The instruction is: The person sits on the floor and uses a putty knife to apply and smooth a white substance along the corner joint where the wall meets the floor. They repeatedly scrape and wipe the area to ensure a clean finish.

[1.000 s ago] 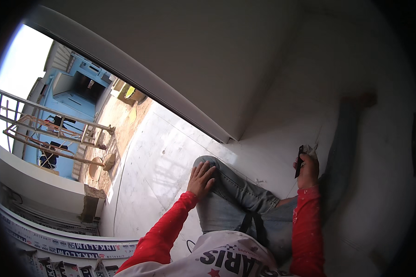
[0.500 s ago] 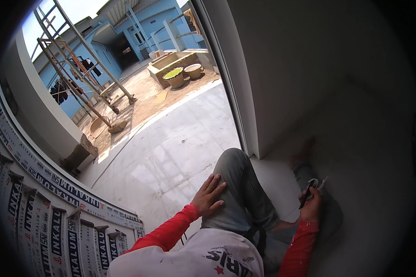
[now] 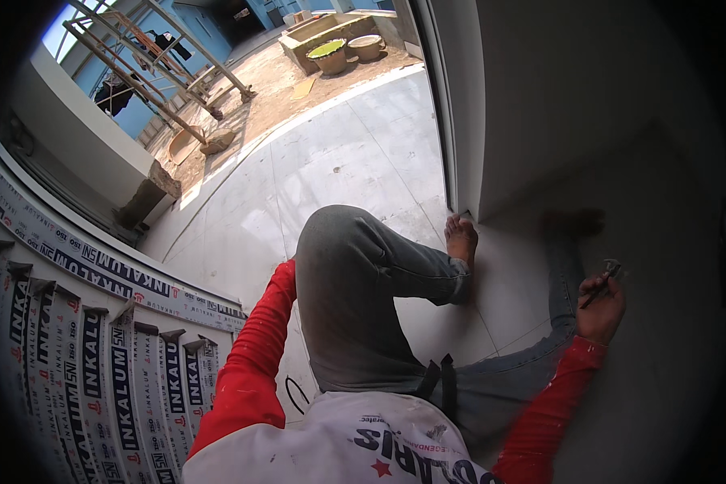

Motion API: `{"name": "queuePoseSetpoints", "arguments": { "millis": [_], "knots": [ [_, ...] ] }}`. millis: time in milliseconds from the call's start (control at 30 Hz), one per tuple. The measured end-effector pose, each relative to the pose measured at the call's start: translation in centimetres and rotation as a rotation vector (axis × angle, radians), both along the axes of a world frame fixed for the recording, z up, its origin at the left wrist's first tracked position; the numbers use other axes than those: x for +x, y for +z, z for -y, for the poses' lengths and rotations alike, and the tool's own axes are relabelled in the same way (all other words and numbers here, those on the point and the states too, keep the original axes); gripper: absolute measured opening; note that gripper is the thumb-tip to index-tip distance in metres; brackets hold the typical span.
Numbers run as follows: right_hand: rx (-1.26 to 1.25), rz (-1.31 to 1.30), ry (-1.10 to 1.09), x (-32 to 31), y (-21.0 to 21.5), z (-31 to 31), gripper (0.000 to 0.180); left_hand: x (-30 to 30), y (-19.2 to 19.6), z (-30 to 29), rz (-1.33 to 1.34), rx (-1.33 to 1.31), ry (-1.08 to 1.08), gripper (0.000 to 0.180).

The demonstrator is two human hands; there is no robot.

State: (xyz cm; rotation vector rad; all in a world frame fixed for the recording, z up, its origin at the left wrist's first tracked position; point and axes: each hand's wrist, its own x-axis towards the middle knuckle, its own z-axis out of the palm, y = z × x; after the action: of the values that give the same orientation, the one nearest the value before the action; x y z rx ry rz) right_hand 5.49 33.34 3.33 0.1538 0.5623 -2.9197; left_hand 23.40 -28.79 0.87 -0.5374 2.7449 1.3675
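My right hand [image 3: 603, 313] is closed round a slim dark hand tool [image 3: 594, 294], held above my outstretched right leg [image 3: 569, 278]. A pale scrap shows near the tool's tip; its kind is too small to make out. My left arm in a red sleeve [image 3: 254, 355] runs forward to my raised left knee [image 3: 335, 250], which hides the left hand. Between the legs, my bare foot [image 3: 461, 238] rests on the tiled floor near the door frame.
Wrapped metal profiles [image 3: 97, 379] lie at the left. A white door frame [image 3: 460, 121] and wall stand at right. Outside are a wooden scaffold [image 3: 157, 97], two tubs [image 3: 328, 56], a concrete basin [image 3: 323, 31] and a broken-edged pillar [image 3: 149, 194]. A thin black loop [image 3: 297, 397] lies by my hip.
My left hand, which lay spread on the knee, has gone out of sight behind it. The right hand has moved forward and right with the tool. The view has tilted down, showing my foot.
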Motion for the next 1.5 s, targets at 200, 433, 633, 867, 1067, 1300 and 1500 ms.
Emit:
{"name": "queuePoseSetpoints", "arguments": {
  "millis": [200,433,633,867,1067,1300,1500],
  "knots": [
    [1.137,0.305,-0.787,6.6,-1.1,-11.2,0.034,11.8,-13.5,5.3,0.531,-0.318,0.184,0.063],
    [1.917,0.466,-0.542,21.1,-18.0,-16.5,0.043,17.9,-17.8,7.1,0.716,-0.446,0.289,0.079],
    [2.569,1.163,-0.468,34.5,-21.6,-10.3,0.036,13.8,-19.2,2.3,0.899,-0.344,0.403,0.109],
    [2.463,1.608,-0.148,32.6,-22.2,-1.3,0.036,16.6,-20.1,5.3,1.05,-0.6,0.36,0.12],
    [2.43,1.755,-0.059,32.3,-22.2,-0.6,0.037,15.8,-19.6,2.7,0.995,-0.387,0.503,0.121],
    [2.339,1.899,0.101,36.0,-21.8,0.1,0.038,16.1,-19.8,2.9,0.997,-0.452,0.438,0.12],
    [2.132,2.091,0.257,39.5,-23.3,-3.3,0.041,14.6,-18.2,5.3,0.966,-0.469,0.375,0.111]
  ]
}}
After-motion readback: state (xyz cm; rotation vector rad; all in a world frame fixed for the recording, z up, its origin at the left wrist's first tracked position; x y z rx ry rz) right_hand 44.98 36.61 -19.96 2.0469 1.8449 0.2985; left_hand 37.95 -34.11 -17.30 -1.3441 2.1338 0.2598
